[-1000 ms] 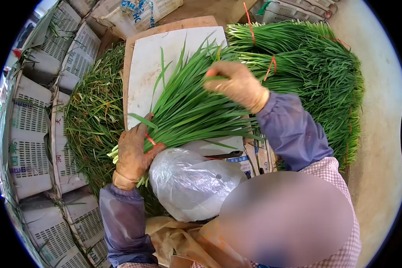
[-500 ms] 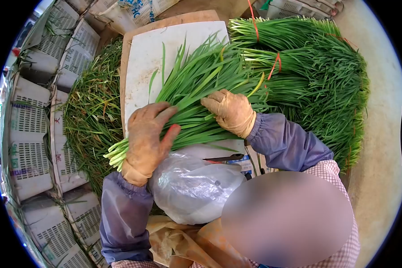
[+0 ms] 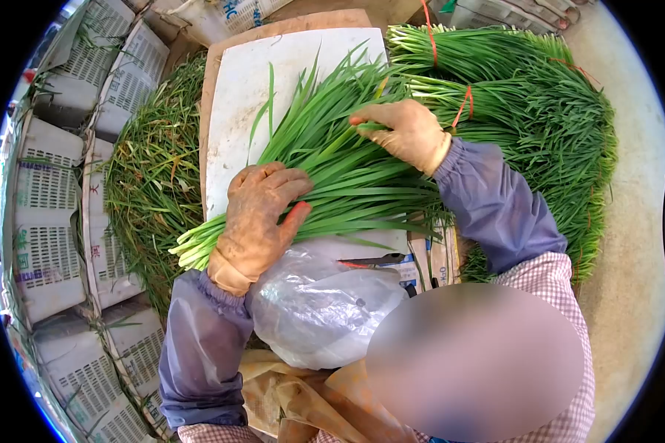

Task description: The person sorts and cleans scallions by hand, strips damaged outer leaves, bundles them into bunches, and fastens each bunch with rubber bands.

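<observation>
A loose bunch of garlic chives (image 3: 362,181) lies across a white board (image 3: 236,96), its pale stem ends pointing lower left. My left hand (image 3: 255,221), in a stained glove, is closed over the bunch near the stems, the thumb on the near side. Above the leaves is my right hand (image 3: 410,133), also gloved, with index finger and thumb stretched out and slightly apart. I see nothing held between them. A yellowed leaf (image 3: 381,87) shows just beyond the right fingertips. A clear plastic bag (image 3: 325,310) sits near me, beside a dark-handled tool (image 3: 377,260), partly covered.
Chive bundles (image 3: 524,103) tied with red bands are stacked on the right. A heap of leaf trimmings (image 3: 159,170) lies left of the board. White slotted crates (image 3: 48,214) line the far left.
My right hand has moved up and to the right, and its fingers have opened out. The yellow leaf that was beside it has gone from view. My left hand has shifted slightly right.
</observation>
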### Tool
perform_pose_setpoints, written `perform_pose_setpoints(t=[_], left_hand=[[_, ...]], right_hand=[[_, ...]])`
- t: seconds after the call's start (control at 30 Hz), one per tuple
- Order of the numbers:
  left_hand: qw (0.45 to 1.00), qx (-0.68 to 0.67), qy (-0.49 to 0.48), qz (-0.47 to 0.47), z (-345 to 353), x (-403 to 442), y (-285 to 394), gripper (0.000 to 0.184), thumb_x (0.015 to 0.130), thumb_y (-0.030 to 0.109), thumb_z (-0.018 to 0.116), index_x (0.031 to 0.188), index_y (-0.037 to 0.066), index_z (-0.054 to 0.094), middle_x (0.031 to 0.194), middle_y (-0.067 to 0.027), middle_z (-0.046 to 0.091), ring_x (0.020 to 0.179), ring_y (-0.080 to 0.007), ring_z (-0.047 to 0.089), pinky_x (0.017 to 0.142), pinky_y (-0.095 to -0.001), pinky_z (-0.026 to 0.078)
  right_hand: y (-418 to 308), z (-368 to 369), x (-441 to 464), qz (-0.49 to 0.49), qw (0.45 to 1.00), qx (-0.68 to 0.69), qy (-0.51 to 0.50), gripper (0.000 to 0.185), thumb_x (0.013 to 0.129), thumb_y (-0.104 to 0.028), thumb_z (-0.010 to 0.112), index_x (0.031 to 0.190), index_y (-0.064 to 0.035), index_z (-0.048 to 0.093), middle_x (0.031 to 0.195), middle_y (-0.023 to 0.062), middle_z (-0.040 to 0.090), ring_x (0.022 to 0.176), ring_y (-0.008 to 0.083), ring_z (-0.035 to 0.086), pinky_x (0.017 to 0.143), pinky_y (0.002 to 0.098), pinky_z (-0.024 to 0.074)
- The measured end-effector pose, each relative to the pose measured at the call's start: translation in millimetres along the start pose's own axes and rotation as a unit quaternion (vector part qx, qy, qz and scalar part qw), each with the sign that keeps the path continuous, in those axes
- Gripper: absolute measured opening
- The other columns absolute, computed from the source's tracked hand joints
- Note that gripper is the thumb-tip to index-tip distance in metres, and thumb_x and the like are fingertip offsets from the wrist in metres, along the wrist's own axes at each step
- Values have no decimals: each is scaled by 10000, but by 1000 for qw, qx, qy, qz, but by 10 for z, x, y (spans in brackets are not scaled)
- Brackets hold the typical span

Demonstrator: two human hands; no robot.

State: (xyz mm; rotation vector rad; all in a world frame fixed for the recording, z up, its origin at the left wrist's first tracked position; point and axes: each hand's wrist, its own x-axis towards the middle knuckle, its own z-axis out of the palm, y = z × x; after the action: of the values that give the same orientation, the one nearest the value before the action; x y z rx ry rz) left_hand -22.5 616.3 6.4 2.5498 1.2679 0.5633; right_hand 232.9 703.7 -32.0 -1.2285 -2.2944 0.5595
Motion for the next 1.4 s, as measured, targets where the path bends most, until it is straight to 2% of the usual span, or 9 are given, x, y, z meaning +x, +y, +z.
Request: perform_pose_setpoints(t=[0.57,0.7,0.73,0.8,0.9,0.97,1.0,1.23,1.4], left_hand=[[997,73,-25,-13,-71,-32,118,260,754,125,687,1012,107,651,1121,-17,609,1161,-269,485,1047,-490,257],[994,-21,106,-23,-109,-25,201,232,797,87,654,1028,101,656,934,-63,636,934,-227,589,883,-365,415],[974,-110,189,-54,-113,-13,223,229,813,74,639,1041,94,659,826,-75,639,789,-197,622,767,-303,476],[970,-132,155,-133,-201,28,332,229,824,67,627,1051,80,659,731,-70,607,665,-164,573,647,-271,451],[965,-134,136,-178,-162,50,368,246,827,74,634,1071,46,657,595,-31,542,492,-91,441,477,-255,380],[965,-151,142,-162,-155,36,367,182,819,113,617,982,54,674,708,-176,631,581,-254,615,563,-332,482],[927,-256,126,-241,-212,8,416,166,825,91,623,970,30,675,683,-112,636,569,-134,574,557,-260,465],[806,-466,193,-309,-96,-122,320,192,824,111,669,975,-8,675,711,-2,608,618,-47,516,566,-191,426],[705,-559,234,-368,-216,-74,154,218,817,137,690,980,-5,662,680,-6,596,565,-46,500,519,-180,386]], right_hand=[[-456,-188,84,-242,930,-265,82,139,715,-46,606,840,-107,611,816,50,600,819,259,595,582,354,499],[-570,-273,26,-166,985,-29,20,84,771,-31,634,834,-72,598,776,39,604,693,201,573,546,309,459],[-612,-305,40,-18,980,184,-72,59,794,-67,644,834,-54,602,722,27,587,638,158,556,533,284,447],[-747,-365,39,156,877,424,-162,114,854,-119,642,828,-14,605,655,-11,535,568,60,485,519,227,407],[-887,-358,21,116,856,467,-189,91,851,-110,645,827,-28,615,645,0,547,565,69,493,506,225,401],[-927,-346,15,121,848,478,-191,140,885,-165,616,853,-30,635,641,15,562,540,70,487,487,220,387],[-925,-370,28,139,829,494,-224,193,901,-210,601,877,-22,636,658,7,561,532,70,484,476,216,381],[-582,-80,211,145,784,518,-311,341,952,-299,524,1007,24,618,816,96,655,645,134,614,583,258,522],[-511,-87,355,149,902,402,-44,239,948,-214,537,962,-4,651,847,64,659,669,121,580,571,237,474]])
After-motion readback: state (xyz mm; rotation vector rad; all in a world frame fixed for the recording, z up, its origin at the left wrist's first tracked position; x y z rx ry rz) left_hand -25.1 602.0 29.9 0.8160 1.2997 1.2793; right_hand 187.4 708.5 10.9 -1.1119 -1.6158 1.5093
